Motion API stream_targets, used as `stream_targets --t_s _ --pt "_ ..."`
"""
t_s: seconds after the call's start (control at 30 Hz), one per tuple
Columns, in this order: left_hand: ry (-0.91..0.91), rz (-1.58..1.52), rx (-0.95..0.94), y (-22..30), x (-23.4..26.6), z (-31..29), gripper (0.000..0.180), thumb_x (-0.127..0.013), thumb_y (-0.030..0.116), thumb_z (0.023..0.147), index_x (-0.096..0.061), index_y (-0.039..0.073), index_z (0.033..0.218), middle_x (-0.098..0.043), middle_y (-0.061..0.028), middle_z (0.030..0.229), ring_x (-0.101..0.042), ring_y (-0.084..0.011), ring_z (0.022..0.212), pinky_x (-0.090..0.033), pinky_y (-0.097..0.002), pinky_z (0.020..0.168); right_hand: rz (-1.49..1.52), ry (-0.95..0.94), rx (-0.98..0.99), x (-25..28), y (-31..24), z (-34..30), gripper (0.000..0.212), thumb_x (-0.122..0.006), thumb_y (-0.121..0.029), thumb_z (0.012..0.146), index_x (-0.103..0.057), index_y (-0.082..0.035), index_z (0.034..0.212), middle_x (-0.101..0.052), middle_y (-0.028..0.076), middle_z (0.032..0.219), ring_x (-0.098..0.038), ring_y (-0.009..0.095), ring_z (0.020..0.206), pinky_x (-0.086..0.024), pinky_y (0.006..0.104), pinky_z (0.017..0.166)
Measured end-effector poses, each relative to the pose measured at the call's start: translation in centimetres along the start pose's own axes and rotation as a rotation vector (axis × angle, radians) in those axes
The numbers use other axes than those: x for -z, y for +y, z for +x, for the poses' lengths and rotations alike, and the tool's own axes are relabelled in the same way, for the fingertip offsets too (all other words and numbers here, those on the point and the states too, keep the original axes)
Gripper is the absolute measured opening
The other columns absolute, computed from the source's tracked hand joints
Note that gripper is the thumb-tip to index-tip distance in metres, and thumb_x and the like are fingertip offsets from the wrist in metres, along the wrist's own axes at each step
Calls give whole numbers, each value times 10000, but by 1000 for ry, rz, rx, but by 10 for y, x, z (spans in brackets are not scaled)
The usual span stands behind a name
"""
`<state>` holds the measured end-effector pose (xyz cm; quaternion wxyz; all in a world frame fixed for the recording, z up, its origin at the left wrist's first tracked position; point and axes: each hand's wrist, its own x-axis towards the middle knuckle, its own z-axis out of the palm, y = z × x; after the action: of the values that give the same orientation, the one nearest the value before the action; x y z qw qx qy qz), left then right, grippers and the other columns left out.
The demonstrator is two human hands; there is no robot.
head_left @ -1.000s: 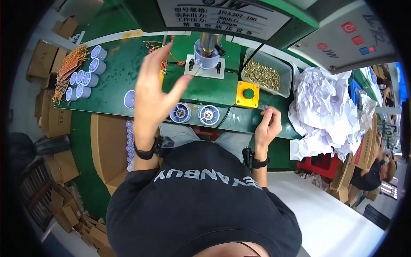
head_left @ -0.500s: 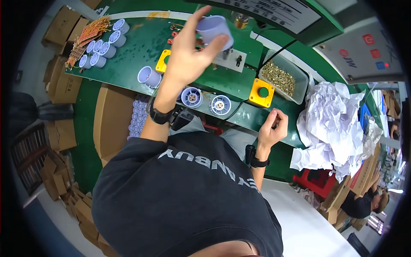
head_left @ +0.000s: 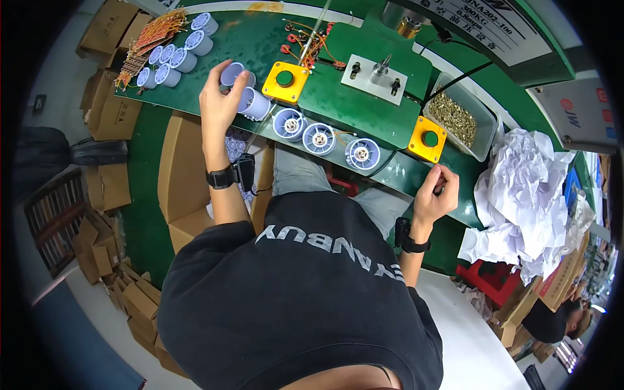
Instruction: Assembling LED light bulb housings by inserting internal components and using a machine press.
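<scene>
Left hand (head_left: 221,97) is being closed round a pale blue cup (head_left: 233,73) at the green surface (head_left: 214,45), beside similar cups, so they're within reach. Right hand (head_left: 434,195) is being kept curled at the edge; whether anything's pinched can't be told.

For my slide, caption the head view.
Left hand grips a pale cylindrical housing on the green bench; right hand rests at its edge.

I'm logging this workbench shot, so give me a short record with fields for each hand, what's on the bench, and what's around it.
left hand: on a pale blue plastic cup lying on the green bench
right hand: at the bench's near edge, fingers pinched; held item too small to tell
bench front: three round blue parts in a row
controls: two yellow button boxes
right side: tray of small brass pieces, crumpled white paper
</scene>
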<state>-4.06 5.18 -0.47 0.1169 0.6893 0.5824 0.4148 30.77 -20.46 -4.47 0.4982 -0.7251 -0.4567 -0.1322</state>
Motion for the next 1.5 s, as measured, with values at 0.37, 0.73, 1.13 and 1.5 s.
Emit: stream_targets --t_s 0.37,0.73,1.13,1.5 --pt "-196 521 -77 111 38 -55 464 -802 333 838 -663 44 1174 -649 -148 1121 -709 -350 891 -563 -467 752 4 24 5 0 1 -1 49 -706 -19 927 -682 23 929 -572 30 729 -416 77 559 -308 226 496" --pt "-283 397 2 75 37 -51 250 -806 259 821 -739 65 963 -687 -45 986 -716 -242 695 -556 -401 660 10 15 40 0 -4 1 24 -711 11 904 -689 14 911 -557 37 710 -419 100 562 -314 248 506" --pt "-164 523 -4 67 63 -26 220 -810 254 815 -740 60 894 -698 -20 990 -722 -210 706 -543 -374 634 26 9 64 1 -6 3 28 -715 13 893 -689 4 897 -561 37 712 -419 117 563 -318 262 509" --pt "-288 548 -27 51 37 -1 456 -759 245 863 -592 119 1268 -720 -135 1010 -720 -356 883 -561 -462 718 23 17 79 0 -8 5 59 -719 25 866 -679 -16 876 -558 47 693 -439 158 568 -333 291 515"
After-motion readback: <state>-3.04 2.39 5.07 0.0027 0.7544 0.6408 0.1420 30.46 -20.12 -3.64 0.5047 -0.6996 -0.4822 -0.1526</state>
